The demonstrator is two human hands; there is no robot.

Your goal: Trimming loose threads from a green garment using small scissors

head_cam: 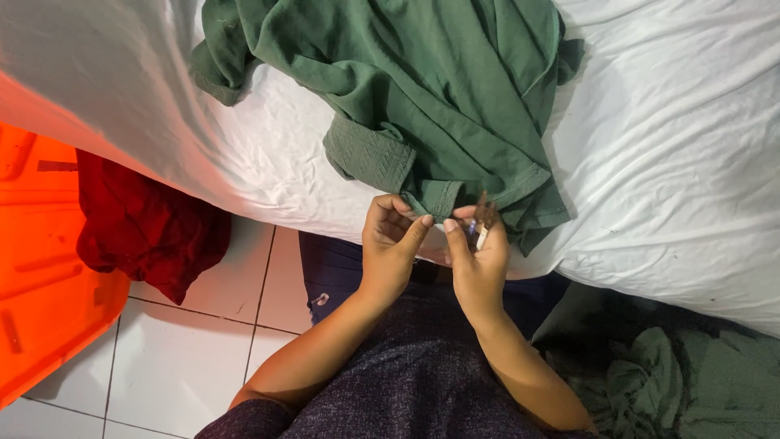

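White bedsheet (666, 162) covers the bed just above both hands, and a crumpled green garment (422, 89) lies on it, with its lower hem hanging down to the fingers. To the left of the hands, a dark red cloth (146, 232) hangs from under the sheet beside an orange plastic bin (41, 276), over white floor tiles (171, 358). To the right and below the hands lies a heap of dark green clothes (674, 374). The left hand (390, 244) is partly closed, with thumb and fingers pinched near the garment's hem. The right hand (479, 256) is curled closed around a small thin object (482, 232), light with a brownish tip; I cannot tell what it is. Both hands meet at the hem, fingertips almost touching, with forearms bent up from the lap.
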